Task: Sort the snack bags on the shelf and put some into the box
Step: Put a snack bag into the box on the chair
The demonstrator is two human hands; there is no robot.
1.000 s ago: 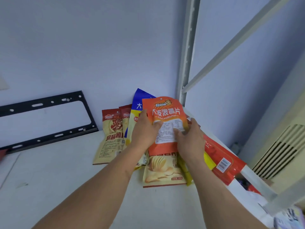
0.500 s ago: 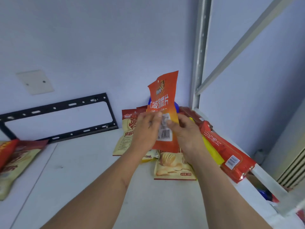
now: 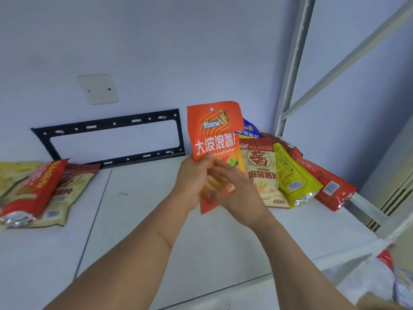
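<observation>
Shelf board [image 3: 201, 242] comes first, a pale surface running under both our arms, with a heap of snack bags in its right back corner by the upright post [image 3: 292, 70] and a second, smaller heap [image 3: 38, 193] at its left edge. Between the two heaps we hold the orange chip bag [image 3: 214, 139] up off the board, its long axis standing nearly upright, printed front toward us and hang-hole at the top. Our left hand [image 3: 192, 182] grips the bag's lower left part, fingers curled round its edge; our right hand [image 3: 234, 191] lies across the lower front with fingers loosely bent against the film, and we cannot tell for certain whether it pinches or only steadies. Both hands are equally near, since both touch the bag. Just beside the bag on the right lie the beige sauce-chip bag [image 3: 266, 175], the yellow bag [image 3: 290, 175] and the red bag [image 3: 330, 184], fanned toward the board's right edge. We judge the bag is being sorted; the box is not clearly in view, only a blurred brown corner beyond the board's right front corner.
</observation>
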